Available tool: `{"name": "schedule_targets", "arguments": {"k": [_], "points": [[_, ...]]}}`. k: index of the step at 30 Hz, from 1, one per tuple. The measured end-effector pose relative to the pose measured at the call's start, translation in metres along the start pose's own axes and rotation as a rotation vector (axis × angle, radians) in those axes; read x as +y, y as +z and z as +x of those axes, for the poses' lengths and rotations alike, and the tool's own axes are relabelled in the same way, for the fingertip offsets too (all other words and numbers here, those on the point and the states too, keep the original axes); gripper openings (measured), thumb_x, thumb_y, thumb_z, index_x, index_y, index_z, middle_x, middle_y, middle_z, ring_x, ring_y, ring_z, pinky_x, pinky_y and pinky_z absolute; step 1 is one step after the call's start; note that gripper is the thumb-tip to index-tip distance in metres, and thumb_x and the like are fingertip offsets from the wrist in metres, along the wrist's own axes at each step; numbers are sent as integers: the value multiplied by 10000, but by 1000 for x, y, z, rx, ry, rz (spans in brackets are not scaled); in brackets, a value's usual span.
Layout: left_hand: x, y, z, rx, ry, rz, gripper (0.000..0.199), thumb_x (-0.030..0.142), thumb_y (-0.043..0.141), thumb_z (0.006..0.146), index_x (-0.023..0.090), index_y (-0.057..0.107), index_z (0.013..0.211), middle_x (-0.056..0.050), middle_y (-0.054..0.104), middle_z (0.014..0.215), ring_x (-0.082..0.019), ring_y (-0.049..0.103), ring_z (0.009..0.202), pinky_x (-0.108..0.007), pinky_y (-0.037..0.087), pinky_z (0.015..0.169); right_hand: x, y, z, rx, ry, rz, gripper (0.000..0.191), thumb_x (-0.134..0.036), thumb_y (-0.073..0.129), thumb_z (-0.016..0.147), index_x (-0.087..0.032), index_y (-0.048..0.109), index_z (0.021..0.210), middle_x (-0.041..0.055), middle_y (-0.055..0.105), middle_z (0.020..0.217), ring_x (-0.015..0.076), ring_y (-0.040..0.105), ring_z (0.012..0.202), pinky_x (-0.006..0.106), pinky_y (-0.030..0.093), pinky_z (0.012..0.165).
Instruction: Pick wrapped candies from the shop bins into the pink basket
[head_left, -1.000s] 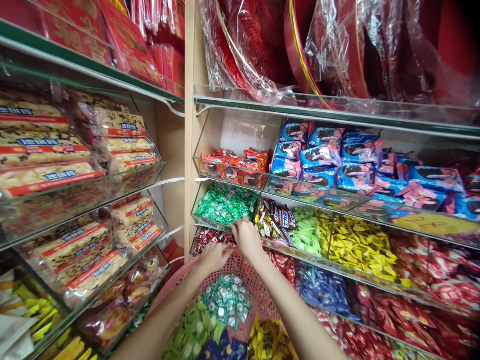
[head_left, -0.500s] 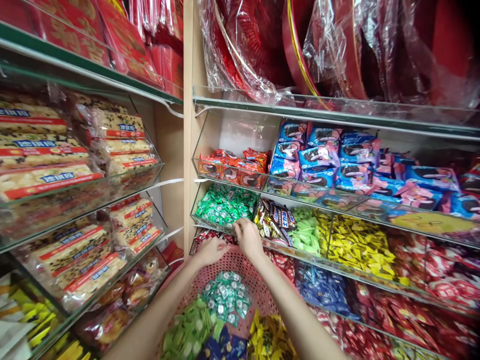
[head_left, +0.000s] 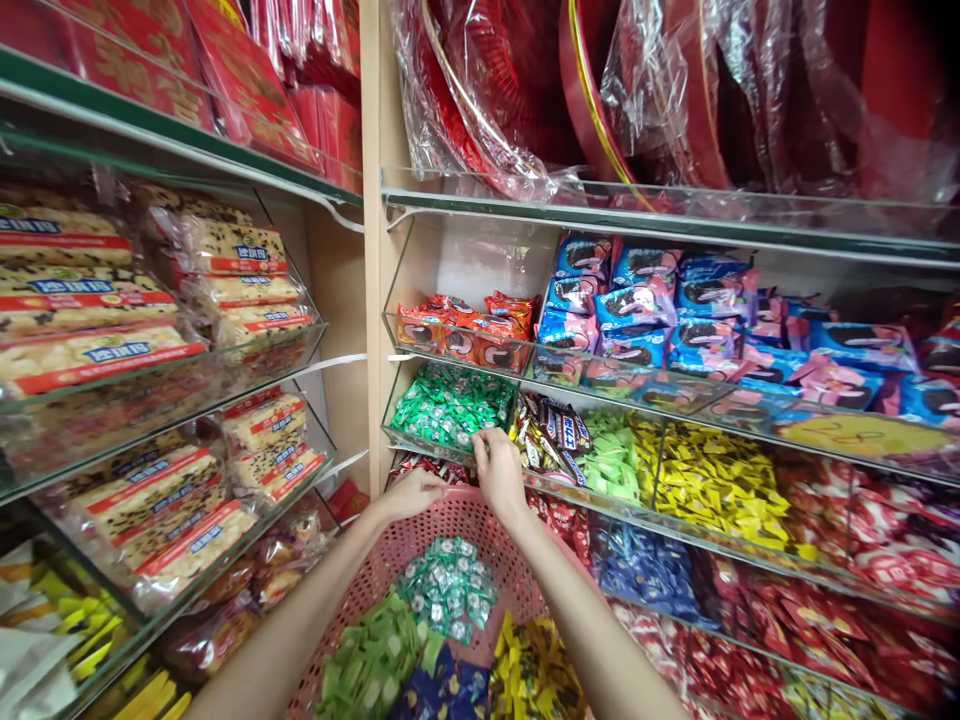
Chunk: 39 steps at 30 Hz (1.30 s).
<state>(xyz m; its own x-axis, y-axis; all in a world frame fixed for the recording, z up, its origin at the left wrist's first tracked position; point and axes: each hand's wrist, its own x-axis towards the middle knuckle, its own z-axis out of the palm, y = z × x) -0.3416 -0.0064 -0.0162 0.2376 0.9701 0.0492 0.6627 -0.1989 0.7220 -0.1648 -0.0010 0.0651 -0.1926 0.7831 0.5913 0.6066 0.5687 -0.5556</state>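
A pink perforated plastic basket [head_left: 352, 600] is below my hands, with separate piles of teal wrapped candies [head_left: 448, 585], light green packets [head_left: 379, 655], dark blue packets [head_left: 442, 690] and yellow packets [head_left: 534, 665] inside. My left hand [head_left: 409, 495] is at the basket's far rim, its fingers bent over the edge and pointing right. Just right of it, my right hand [head_left: 499, 465] is raised to the front lip of a clear bin of green wrapped candies [head_left: 450, 400]. Its fingers are curled together at the lip; what they hold, if anything, is hidden.
Glass shelves hold blue cookie packs [head_left: 637, 300], chocolate bars [head_left: 562, 425] and yellow candies [head_left: 712, 485] to the right. Packaged pastry bars [head_left: 142, 350] fill the left shelves. A wooden upright [head_left: 375, 300] separates both sides; a glass shelf edge runs above the green bin.
My left hand has shifted slightly left along the rim. My right hand has moved a little right and up at the bin's lip. The view has shifted slightly.
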Motion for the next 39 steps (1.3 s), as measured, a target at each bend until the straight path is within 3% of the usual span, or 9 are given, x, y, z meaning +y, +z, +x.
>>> {"name": "schedule_targets", "arguments": {"k": [5, 10, 17, 22, 32, 39], "points": [[-2, -3, -1, 11, 34, -47, 332, 383, 449, 796, 150, 682, 753, 13, 595, 647, -127, 505, 656, -199, 377, 622, -12, -11, -8, 17, -42, 122, 275, -271, 359, 920, -177, 592, 810, 48, 599, 810, 161, 543, 780, 254, 386, 722], [-4, -3, 0, 59, -9, -23, 329, 392, 504, 762, 150, 713, 842, 13, 640, 684, -156, 531, 717, -217, 394, 645, -16, -17, -37, -113, -118, 246, 249, -285, 387, 923, -182, 584, 810, 27, 602, 791, 144, 545, 760, 233, 397, 698], [-4, 8, 2, 55, -12, 40, 335, 398, 472, 784, 169, 715, 815, 28, 633, 660, -156, 544, 717, -204, 371, 634, 26, 7, -72, -512, 6, 93, 224, -221, 437, 889, -180, 555, 704, -7, 573, 672, 126, 511, 652, 204, 350, 616], [-1, 12, 1, 51, -26, 106, 332, 412, 465, 802, 193, 714, 814, 24, 636, 673, -155, 558, 721, -200, 358, 640, 60, 28, -84, -659, 141, 24, 185, -151, 467, 838, -157, 552, 674, -6, 566, 648, 110, 495, 642, 180, 331, 589], [7, 13, 0, 49, -60, 161, 323, 437, 481, 806, 204, 705, 813, 17, 656, 713, -162, 569, 742, -200, 341, 649, 81, 46, -97, -740, 298, 69, 221, -113, 475, 805, -142, 558, 603, -29, 508, 551, 82, 454, 555, 166, 300, 521], [21, 10, -3, 45, -99, 238, 320, 426, 472, 816, 207, 699, 764, 16, 638, 689, -153, 558, 730, -193, 304, 607, 89, 55, -102, -694, 334, -9, 197, -128, 506, 803, -145, 585, 623, 3, 568, 613, 94, 489, 608, 181, 319, 566]]}}
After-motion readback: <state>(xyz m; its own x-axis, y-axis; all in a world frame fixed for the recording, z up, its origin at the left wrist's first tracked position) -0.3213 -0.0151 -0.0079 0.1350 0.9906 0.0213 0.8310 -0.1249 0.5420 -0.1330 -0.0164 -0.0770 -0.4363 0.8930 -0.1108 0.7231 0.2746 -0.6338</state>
